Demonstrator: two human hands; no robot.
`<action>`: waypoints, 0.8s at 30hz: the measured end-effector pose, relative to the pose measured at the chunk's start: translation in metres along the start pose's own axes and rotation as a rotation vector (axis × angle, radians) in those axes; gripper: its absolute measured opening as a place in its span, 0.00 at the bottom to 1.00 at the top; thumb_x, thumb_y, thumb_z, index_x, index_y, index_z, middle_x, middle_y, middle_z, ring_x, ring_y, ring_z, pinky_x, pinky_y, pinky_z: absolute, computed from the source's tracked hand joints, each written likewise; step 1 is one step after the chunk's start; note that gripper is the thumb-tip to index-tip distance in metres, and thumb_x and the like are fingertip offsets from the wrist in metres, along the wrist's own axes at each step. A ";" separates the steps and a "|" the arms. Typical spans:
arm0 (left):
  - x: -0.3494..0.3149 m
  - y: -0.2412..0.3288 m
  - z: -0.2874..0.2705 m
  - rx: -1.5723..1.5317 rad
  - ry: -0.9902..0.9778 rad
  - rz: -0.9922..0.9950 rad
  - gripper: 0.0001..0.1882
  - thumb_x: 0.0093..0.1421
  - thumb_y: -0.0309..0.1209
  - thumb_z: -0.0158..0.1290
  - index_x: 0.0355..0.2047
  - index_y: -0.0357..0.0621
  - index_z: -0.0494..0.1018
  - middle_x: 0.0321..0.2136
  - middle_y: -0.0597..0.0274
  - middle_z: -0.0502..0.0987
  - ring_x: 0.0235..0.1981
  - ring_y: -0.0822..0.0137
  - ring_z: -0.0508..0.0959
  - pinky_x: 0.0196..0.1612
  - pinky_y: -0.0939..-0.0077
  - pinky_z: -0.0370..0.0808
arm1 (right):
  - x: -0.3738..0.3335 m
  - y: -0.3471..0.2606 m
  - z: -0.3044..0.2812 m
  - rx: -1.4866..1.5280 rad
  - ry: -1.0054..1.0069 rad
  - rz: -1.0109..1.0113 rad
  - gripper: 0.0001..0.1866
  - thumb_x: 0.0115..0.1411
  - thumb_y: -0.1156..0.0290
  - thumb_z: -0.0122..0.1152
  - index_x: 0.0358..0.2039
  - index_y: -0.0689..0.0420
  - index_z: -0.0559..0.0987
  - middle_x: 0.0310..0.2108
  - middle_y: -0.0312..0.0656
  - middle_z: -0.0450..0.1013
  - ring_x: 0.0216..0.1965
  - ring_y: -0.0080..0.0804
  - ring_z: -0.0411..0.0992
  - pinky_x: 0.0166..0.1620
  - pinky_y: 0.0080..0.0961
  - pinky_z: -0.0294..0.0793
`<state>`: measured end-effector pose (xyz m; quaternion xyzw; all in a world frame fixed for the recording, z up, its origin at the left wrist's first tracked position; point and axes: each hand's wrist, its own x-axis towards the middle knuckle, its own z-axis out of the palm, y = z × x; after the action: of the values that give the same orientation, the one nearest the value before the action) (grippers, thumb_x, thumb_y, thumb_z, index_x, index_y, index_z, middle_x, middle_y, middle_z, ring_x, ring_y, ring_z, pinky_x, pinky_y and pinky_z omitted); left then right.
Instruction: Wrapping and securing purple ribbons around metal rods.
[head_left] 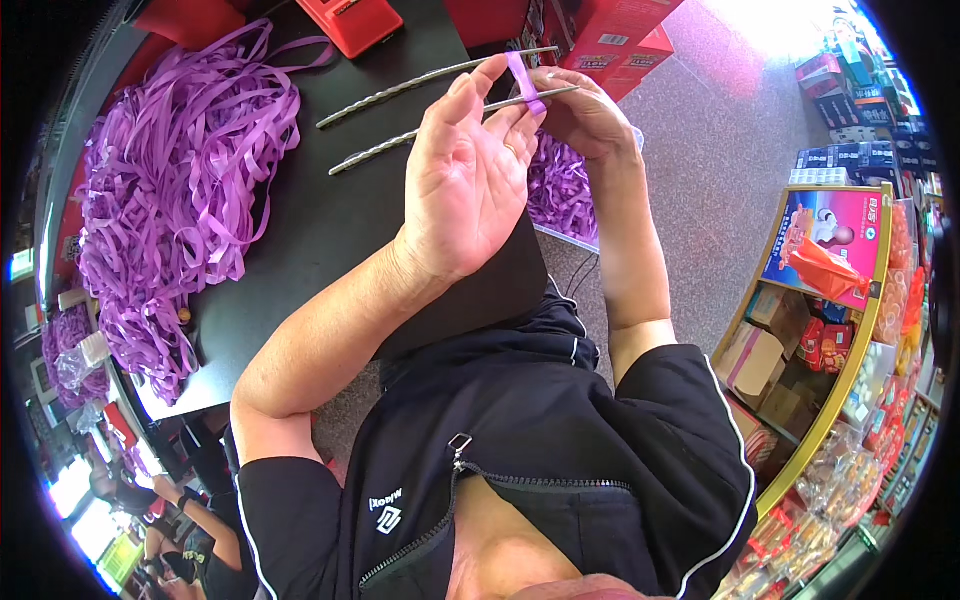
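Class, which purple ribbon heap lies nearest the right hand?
The heap just below the right hand in the picture; the large heap and small far-left heap lie well to its left.

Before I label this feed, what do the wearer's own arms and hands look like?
Both forearms are bare below short black sleeves, each trimmed with a thin white line. The left hand is ungloved, with a slim gold-coloured ring on one finger. The right hand is also ungloved; its fingers are partly hidden.
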<state>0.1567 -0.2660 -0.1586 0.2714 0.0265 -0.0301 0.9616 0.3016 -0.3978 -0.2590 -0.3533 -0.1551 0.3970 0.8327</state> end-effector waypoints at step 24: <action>0.000 0.000 0.003 -0.015 0.042 0.003 0.35 0.60 0.55 0.44 0.60 0.46 0.54 0.55 0.43 0.60 0.60 0.56 0.57 0.64 0.64 0.47 | -0.007 -0.038 0.015 -0.577 0.353 0.067 0.21 0.53 0.49 0.64 0.30 0.56 0.83 0.24 0.27 0.71 0.24 0.12 0.61 0.28 0.13 0.56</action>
<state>0.1567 -0.2677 -0.1558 0.2650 0.0464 -0.0230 0.9629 0.3097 -0.4121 -0.2212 -0.6425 -0.1028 0.2968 0.6990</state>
